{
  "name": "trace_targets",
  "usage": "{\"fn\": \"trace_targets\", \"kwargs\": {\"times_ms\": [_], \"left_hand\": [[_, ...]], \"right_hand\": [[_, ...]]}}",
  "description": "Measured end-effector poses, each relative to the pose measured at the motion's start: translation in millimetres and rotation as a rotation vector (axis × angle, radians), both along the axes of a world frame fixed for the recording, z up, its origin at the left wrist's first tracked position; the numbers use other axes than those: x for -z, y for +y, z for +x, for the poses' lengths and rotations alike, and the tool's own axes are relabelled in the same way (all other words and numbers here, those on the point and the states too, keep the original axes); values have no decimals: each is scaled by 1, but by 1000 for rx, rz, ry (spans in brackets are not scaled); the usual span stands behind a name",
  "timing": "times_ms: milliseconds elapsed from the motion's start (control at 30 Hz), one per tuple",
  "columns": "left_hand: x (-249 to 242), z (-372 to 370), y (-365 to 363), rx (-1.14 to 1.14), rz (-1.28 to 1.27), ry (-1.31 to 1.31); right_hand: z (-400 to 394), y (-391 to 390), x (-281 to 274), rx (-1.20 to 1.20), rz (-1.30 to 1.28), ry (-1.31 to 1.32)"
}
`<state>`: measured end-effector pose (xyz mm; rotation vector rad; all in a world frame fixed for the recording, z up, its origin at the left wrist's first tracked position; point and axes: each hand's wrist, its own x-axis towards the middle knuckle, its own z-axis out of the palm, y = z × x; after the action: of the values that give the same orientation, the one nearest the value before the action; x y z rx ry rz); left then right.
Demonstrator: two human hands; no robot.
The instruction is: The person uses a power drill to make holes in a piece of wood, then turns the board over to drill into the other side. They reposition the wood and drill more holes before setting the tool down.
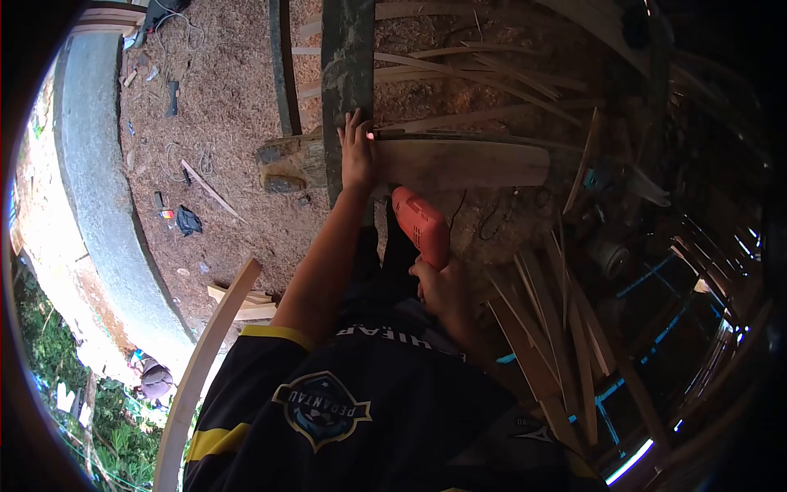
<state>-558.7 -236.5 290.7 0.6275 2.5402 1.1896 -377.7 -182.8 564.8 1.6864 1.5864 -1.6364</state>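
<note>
Left hand (358, 156) is flat, fingers spread, pressing on the end of a pale wood plank (463, 163) where it crosses a dark upright beam (348, 66). Right hand (443, 289) has its grip clamped around an orange power drill (420, 224), just below the plank's near edge; bit tip is hidden. Sawdust floor (221, 98) all around, loose wood strips (557, 328) to the right.
</note>
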Motion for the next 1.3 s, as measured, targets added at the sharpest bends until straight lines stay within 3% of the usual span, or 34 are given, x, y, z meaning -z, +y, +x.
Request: {"fn": "trace_targets", "kwargs": {"times_ms": [333, 633, 733, 800, 833, 900, 1033, 1100, 1167, 1300], "left_hand": [[2, 0, -1, 1, 17, 1], [1, 2, -1, 5, 45, 34], [-7, 4, 2, 12, -68, 49], [-14, 10, 2, 56, -338, 297], [-19, 12, 1, 59, -336, 305], [-31, 18, -6, 221, -384, 422], [-60, 44, -23, 314, -368, 397], [-73, 68, -40, 510, -425, 432], [-77, 110, -78, 1026, -293, 308], [-65, 124, -102, 1201, -172, 221]], "right_hand": [[-8, 8, -33, 81, -154, -5], [19, 9, -78, 198, -68, 68], [35, 13, -76, 218, -60, 77], [45, 16, -74, 242, -47, 99], [50, 17, -73, 265, -40, 109], [57, 20, -71, 279, -25, 122], [80, 21, -66, 304, 0, 161], [92, 21, -66, 311, -5, 165], [110, 20, -68, 317, -13, 179], [138, 29, -64, 314, -17, 232]]}}
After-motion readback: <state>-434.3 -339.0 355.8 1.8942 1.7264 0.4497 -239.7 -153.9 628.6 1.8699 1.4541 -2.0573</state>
